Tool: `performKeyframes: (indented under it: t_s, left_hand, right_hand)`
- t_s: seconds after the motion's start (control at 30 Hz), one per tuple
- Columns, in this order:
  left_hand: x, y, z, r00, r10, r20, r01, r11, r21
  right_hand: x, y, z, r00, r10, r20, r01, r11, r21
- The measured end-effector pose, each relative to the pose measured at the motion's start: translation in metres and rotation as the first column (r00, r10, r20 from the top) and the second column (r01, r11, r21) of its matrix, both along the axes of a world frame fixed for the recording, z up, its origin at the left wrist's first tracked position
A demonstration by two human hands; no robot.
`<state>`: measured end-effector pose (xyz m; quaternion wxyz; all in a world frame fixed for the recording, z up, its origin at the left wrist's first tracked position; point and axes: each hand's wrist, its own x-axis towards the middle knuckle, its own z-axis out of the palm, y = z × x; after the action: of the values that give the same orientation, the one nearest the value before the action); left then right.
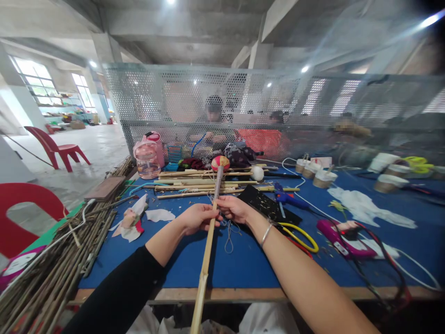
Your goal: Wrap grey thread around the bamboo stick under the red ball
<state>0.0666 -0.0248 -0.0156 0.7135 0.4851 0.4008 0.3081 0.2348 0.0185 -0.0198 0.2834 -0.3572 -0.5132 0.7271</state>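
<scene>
A long pale bamboo stick (205, 266) runs from the bottom edge up over the blue table, with a red and cream ball (220, 163) at its far end and a grey wrapped section (218, 183) below the ball. My left hand (200, 217) is closed on the stick from the left. Just across from it, my right hand (233, 208) pinches at the stick near the lower end of the wrapping. Grey string (228, 241) hangs in loops beneath my right hand.
More bamboo sticks (194, 189) lie across behind my hands. A black cloth (266, 204), a blue glue gun (290, 198) and yellow-handled tool (302, 235) are at right. Bundled twigs (66, 260) line the left. People sit behind a perforated screen (167, 93).
</scene>
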Motion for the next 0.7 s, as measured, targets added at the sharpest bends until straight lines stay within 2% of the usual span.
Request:
performKeyframes:
  t_s: [0.07, 0.13, 0.23, 0.3, 0.37, 0.47, 0.53, 0.6, 0.7]
  left_hand:
    - [-0.001, -0.001, 0.001, 0.998, -0.051, 0.033, 0.052, 0.997, -0.054]
    - [0.0, -0.001, -0.001, 0.998, -0.057, -0.029, 0.055, 0.997, -0.059]
    - [0.002, -0.001, -0.005, 0.97, 0.079, -0.229, -0.054, 0.992, 0.116]
    - [0.003, -0.001, -0.004, 0.942, 0.172, -0.289, -0.103, 0.965, 0.24]
    - [0.004, -0.001, 0.0, 0.961, 0.158, -0.229, -0.104, 0.967, 0.232]
    - [0.004, -0.003, 0.007, 0.996, 0.085, -0.013, -0.083, 0.993, 0.086]
    - [0.004, -0.004, 0.007, 0.998, 0.056, 0.04, -0.056, 0.998, -0.002]
    - [0.004, -0.004, 0.004, 0.998, 0.039, -0.042, -0.039, 0.999, -0.003]
    - [0.002, -0.001, -0.004, 0.961, 0.121, -0.248, -0.072, 0.978, 0.197]
  right_hand:
    - [0.002, -0.001, 0.0, 1.0, 0.006, 0.015, -0.006, 1.0, 0.001]
    - [-0.001, -0.002, -0.003, 0.996, -0.042, 0.072, 0.04, 0.999, 0.037]
    - [-0.009, -0.004, -0.006, 0.982, -0.134, 0.133, 0.121, 0.987, 0.108]
    - [-0.012, -0.005, -0.005, 0.98, -0.155, 0.125, 0.141, 0.984, 0.112]
    - [-0.009, -0.004, -0.002, 0.991, -0.118, 0.06, 0.114, 0.991, 0.073]
    - [-0.003, -0.004, 0.002, 0.998, -0.04, -0.053, 0.042, 0.999, 0.028]
    - [-0.001, -0.004, 0.002, 0.999, -0.043, -0.023, 0.044, 0.998, 0.055]
    - [-0.002, -0.004, 0.0, 0.993, -0.096, 0.068, 0.089, 0.991, 0.101]
    - [-0.007, -0.005, -0.004, 0.968, -0.182, 0.172, 0.157, 0.976, 0.149]
